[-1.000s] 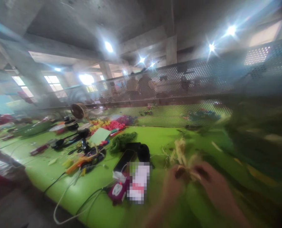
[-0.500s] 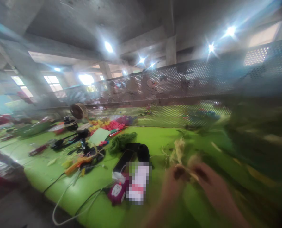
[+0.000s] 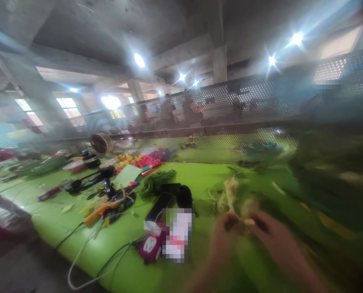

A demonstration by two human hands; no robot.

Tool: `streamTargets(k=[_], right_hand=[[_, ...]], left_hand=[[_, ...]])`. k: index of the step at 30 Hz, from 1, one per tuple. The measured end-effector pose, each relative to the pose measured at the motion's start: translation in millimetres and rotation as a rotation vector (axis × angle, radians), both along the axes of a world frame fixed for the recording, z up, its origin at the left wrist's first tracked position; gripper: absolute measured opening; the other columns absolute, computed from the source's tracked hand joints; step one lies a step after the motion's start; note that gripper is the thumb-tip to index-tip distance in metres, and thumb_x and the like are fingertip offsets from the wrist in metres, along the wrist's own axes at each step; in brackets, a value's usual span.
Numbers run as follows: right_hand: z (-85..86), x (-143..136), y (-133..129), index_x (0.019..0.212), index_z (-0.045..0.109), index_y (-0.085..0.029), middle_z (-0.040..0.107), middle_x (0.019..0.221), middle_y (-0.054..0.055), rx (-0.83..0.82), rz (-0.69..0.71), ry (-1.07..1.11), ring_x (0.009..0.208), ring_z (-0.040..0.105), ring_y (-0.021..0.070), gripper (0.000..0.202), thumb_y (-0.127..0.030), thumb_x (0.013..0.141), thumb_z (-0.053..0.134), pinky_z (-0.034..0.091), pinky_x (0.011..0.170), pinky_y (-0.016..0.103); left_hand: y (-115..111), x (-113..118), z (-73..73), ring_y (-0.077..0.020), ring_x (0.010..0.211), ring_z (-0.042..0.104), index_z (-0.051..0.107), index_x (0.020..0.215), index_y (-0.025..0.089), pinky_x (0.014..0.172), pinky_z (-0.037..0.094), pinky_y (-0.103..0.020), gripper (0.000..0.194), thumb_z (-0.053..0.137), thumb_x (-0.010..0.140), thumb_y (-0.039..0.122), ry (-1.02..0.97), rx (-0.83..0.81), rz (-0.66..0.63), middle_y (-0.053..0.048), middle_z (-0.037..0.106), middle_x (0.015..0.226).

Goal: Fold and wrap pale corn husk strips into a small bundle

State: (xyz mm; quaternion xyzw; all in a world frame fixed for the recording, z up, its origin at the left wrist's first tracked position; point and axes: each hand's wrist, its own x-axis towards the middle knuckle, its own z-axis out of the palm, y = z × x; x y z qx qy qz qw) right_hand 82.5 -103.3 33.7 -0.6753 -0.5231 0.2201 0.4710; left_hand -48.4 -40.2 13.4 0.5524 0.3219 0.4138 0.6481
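Presently, to the right of the purple socket (image 3: 151, 247), the left hand (image 3: 226, 230) holds the base of a pale fibrous bundle (image 3: 230, 193), while the right hand (image 3: 268, 228) pinches a pale strip (image 3: 249, 221) close by; blur hides the exact grip. Between the socket and the left hand lies a pixelated white item (image 3: 178, 236). Just behind the socket are a black phone (image 3: 159, 206) and a round black object (image 3: 184, 197). Behind it to the left is an orange-handled tool (image 3: 97, 212). Farther behind come a green tangle (image 3: 158, 181), pink petals (image 3: 147, 161), a small fan (image 3: 102, 142) and, beyond these, a perforated screen (image 3: 206, 148).
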Motion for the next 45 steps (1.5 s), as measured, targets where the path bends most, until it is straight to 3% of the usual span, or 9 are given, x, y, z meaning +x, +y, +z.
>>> streamTargets(k=[11, 15, 19, 22, 25, 29, 35, 40, 45], right_hand=[[-2.8, 2, 0, 0.073, 0.065, -0.026, 0.070, 0.071, 0.000, 0.027, 0.003, -0.164, 0.067, 0.066, 0.0198, 0.023, -0.042, 0.085, 0.054, 0.048, 0.064, 0.028], [2.8, -6, -1, 0.079, 0.067, -0.026, 0.074, 0.077, 0.002, 0.013, -0.008, -0.028, 0.070, 0.069, 0.0219, 0.019, -0.044, 0.080, 0.061, 0.051, 0.067, 0.031], [12.3, -9, 0, 0.089, 0.067, -0.024, 0.076, 0.079, 0.003, 0.029, -0.001, 0.212, 0.074, 0.071, 0.0235, 0.029, -0.047, 0.072, 0.066, 0.054, 0.065, 0.030], [17.1, -9, 0, 0.082, 0.069, -0.024, 0.074, 0.071, 0.001, 0.016, -0.041, 0.241, 0.067, 0.069, 0.0220, 0.027, -0.048, 0.070, 0.066, 0.053, 0.058, 0.028], [15.6, -8, -2, 0.071, 0.067, -0.024, 0.072, 0.066, -0.001, 0.000, -0.041, 0.175, 0.060, 0.065, 0.0190, 0.023, -0.048, 0.073, 0.064, 0.050, 0.055, 0.026], [7.5, -6, -4, 0.078, 0.066, -0.025, 0.071, 0.067, -0.002, 0.002, -0.043, 0.061, 0.060, 0.062, 0.0173, 0.026, -0.050, 0.081, 0.058, 0.047, 0.055, 0.024], [5.1, -5, -4, 0.080, 0.065, -0.026, 0.071, 0.070, -0.001, 0.022, -0.032, -0.016, 0.064, 0.065, 0.0197, 0.031, -0.053, 0.087, 0.050, 0.047, 0.058, 0.026], [-1.8, -7, -2, 0.075, 0.065, -0.026, 0.068, 0.063, 0.000, 0.031, -0.040, -0.009, 0.057, 0.062, 0.0197, 0.033, -0.054, 0.085, 0.051, 0.045, 0.053, 0.027], [-6.7, -11, -1, 0.074, 0.065, -0.026, 0.066, 0.061, 0.000, 0.023, -0.077, 0.063, 0.053, 0.058, 0.0180, 0.031, -0.053, 0.083, 0.052, 0.044, 0.049, 0.027]], left_hand=[[-2, 1, -0.7, -0.0127, 0.064, 0.051, 0.062, 0.071, 0.015, 0.063, 0.040, -0.024, 0.029, 0.074, 0.070, 0.042, 0.008, -0.009, 0.045, -0.001, 0.058, 0.065], [0, -2, 4.0, -0.0124, 0.064, 0.049, 0.063, 0.072, 0.016, 0.063, 0.038, -0.024, 0.027, 0.073, 0.071, 0.041, 0.020, -0.013, 0.081, 0.000, 0.057, 0.066], [1, -3, 4.1, -0.0118, 0.063, 0.047, 0.061, 0.070, 0.016, 0.063, 0.037, -0.024, 0.027, 0.072, 0.072, 0.040, 0.017, -0.025, 0.049, 0.000, 0.055, 0.065], [2, -2, 0.0, -0.0115, 0.063, 0.047, 0.060, 0.071, 0.016, 0.063, 0.037, -0.024, 0.027, 0.071, 0.072, 0.040, 0.016, -0.024, 0.019, 0.001, 0.054, 0.065], [2, -1, -4.9, -0.0115, 0.063, 0.049, 0.060, 0.073, 0.016, 0.064, 0.038, -0.024, 0.023, 0.070, 0.073, 0.036, -0.026, -0.016, -0.015, 0.001, 0.055, 0.066], [2, 0, -7.1, -0.0121, 0.064, 0.053, 0.060, 0.077, 0.015, 0.065, 0.040, -0.025, 0.018, 0.068, 0.075, 0.031, -0.096, -0.018, -0.071, 0.000, 0.058, 0.067], [0, -2, -2.0, -0.0137, 0.071, 0.057, 0.061, 0.088, 0.015, 0.072, 0.046, -0.028, 0.029, 0.072, 0.076, 0.039, -0.173, -0.107, -0.125, -0.004, 0.062, 0.080], [0, -2, -4.9, -0.0124, 0.063, 0.056, 0.055, 0.089, 0.016, 0.060, 0.049, -0.027, 0.038, 0.070, 0.077, 0.049, -0.142, -0.115, -0.133, -0.002, 0.059, 0.078], [-1, 0, -7.0, -0.0068, 0.052, 0.047, 0.052, 0.091, 0.017, 0.048, 0.038, -0.020, 0.041, 0.069, 0.078, 0.052, -0.110, -0.119, -0.101, 0.003, 0.055, 0.071]])
